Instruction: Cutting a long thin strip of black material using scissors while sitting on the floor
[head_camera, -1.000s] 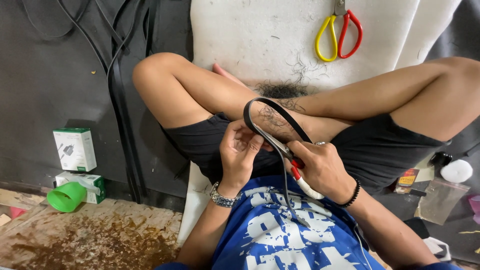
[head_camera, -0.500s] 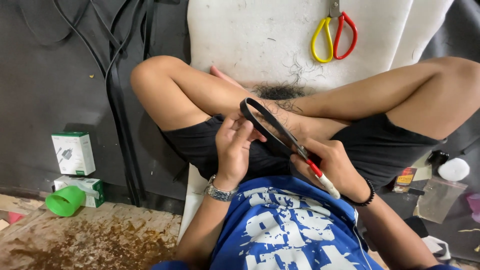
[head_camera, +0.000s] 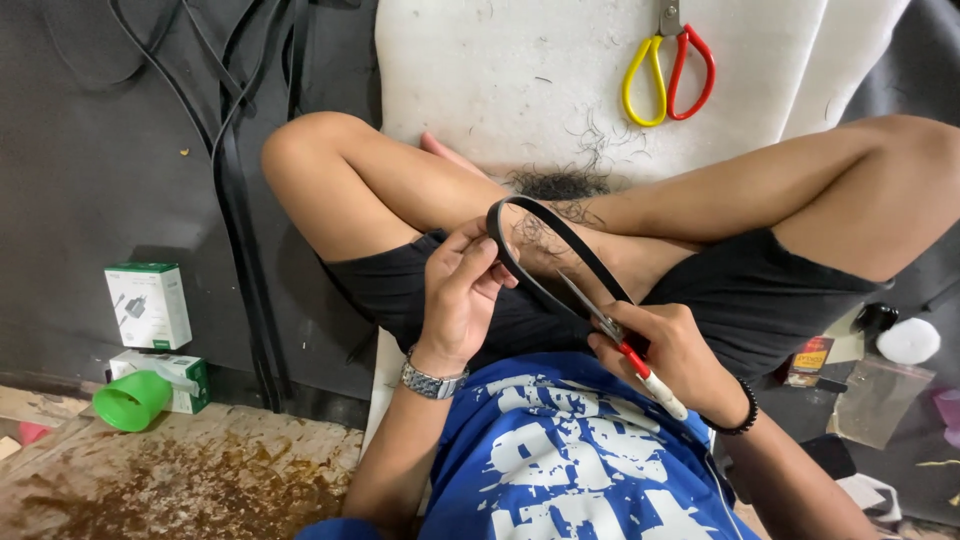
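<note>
I sit cross-legged on a white foam sheet (head_camera: 520, 70). My left hand (head_camera: 462, 295) pinches a black strap (head_camera: 545, 225) that bends in a loop over my lap. My right hand (head_camera: 672, 352) grips a pair of scissors with red and white handles (head_camera: 640, 365); their blades point up-left and lie against the strap. Fine dark trimmings (head_camera: 560, 183) lie on the foam just beyond my shin.
Yellow and red handled scissors (head_camera: 668, 70) lie at the top of the foam. Long black strips (head_camera: 240, 230) run down the dark mat at left. Two white and green boxes (head_camera: 148, 305) and a green cup (head_camera: 132, 400) stand at the left. Small items (head_camera: 905, 340) lie right.
The strap loop has swung left and lower across my lap. My right hand has shifted the scissors so their blades lie along the strap. My left hand has kept its hold on it.
</note>
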